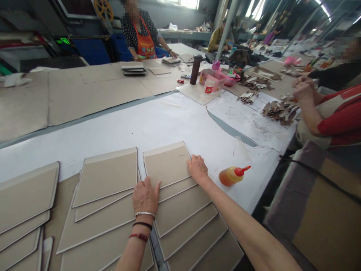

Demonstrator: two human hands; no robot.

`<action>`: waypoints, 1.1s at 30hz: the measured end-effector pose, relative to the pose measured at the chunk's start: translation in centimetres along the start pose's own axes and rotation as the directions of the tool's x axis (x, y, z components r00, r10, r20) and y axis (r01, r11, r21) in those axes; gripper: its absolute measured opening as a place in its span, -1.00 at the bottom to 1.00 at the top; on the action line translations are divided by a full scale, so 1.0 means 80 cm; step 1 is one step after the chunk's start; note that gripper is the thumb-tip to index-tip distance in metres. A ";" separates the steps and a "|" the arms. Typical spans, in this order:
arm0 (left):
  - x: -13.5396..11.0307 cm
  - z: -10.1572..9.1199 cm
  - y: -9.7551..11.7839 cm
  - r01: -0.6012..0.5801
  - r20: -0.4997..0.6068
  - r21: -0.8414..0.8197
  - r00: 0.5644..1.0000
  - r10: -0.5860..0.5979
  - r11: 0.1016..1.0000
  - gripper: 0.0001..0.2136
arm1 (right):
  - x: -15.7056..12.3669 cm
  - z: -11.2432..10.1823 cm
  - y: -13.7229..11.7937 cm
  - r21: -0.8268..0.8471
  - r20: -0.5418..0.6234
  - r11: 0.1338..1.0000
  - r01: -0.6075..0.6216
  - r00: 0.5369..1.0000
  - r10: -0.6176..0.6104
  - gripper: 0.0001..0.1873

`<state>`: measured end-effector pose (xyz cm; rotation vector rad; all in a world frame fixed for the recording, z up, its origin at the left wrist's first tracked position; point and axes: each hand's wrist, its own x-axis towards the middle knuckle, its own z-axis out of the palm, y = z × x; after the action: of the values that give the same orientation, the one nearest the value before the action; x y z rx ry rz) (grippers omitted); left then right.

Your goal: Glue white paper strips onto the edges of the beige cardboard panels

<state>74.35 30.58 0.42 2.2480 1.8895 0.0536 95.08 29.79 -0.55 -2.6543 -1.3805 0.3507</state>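
Observation:
A beige panel (167, 163) with dark side edges and a pale strip along its far end lies on top of a fanned stack of similar panels (183, 210). My left hand (146, 195), with bracelets at the wrist, holds the panel's left edge near its front corner, thumb over the top; its fingertips are partly hidden. At the opposite edge, my right hand (198, 168) grips the panel with bent fingers. Just left of my left hand is another overlapping stack of beige panels (107, 175). A glue bottle (231, 176) with a red nozzle lies to the right of my right hand.
More panels (25, 195) are stacked at far left. White sheeting (126, 124) covers the table. Beyond stand a dark flask (195, 70) and a pink basket (214, 79). Brown scraps (280, 112) lie near a person in red (342, 113); a co-worker in an orange apron (145, 41) stands opposite.

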 end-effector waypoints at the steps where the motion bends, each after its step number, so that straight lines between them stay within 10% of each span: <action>1: -0.002 0.006 0.000 -0.113 -0.073 0.022 0.991 0.115 0.993 -0.55 | 0.000 0.002 -0.002 0.011 0.013 1.000 -0.017 1.000 0.017 -0.72; 5: 0.002 0.031 -0.001 -0.345 -0.144 0.052 0.926 0.349 0.937 -0.54 | 0.004 0.009 -0.002 0.029 0.014 0.999 -0.036 0.999 0.036 -0.71; 15: 0.016 0.041 -0.001 -0.310 -0.044 -0.001 0.950 0.310 0.951 -0.54 | 0.013 0.014 -0.003 0.015 -0.073 1.000 -0.005 0.997 0.006 -0.65; 19: 0.012 0.045 0.002 -0.307 -0.062 0.019 0.949 0.308 0.951 -0.45 | 0.017 0.024 -0.029 -0.080 -0.234 0.966 0.247 0.937 -0.259 -0.37; 24: 0.007 0.054 0.003 -0.298 -0.040 0.023 0.954 0.298 0.954 -0.39 | 0.024 0.053 -0.054 -0.091 -0.135 0.867 0.490 0.856 -0.499 -0.32; 30: 0.006 0.048 0.006 -0.277 0.010 0.050 0.961 0.277 0.959 -0.39 | 0.017 0.044 -0.049 -0.015 -0.201 0.872 0.489 0.853 -0.482 -0.45; 33: 0.005 0.042 0.004 -0.309 0.030 0.046 0.951 0.308 0.950 -0.34 | 0.010 0.024 -0.033 0.043 -0.237 0.958 0.283 0.935 -0.265 -0.55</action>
<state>75.28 30.45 -2.85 2.5466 1.5261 0.0282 92.95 31.98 -1.95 -2.3103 -1.5949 0.0614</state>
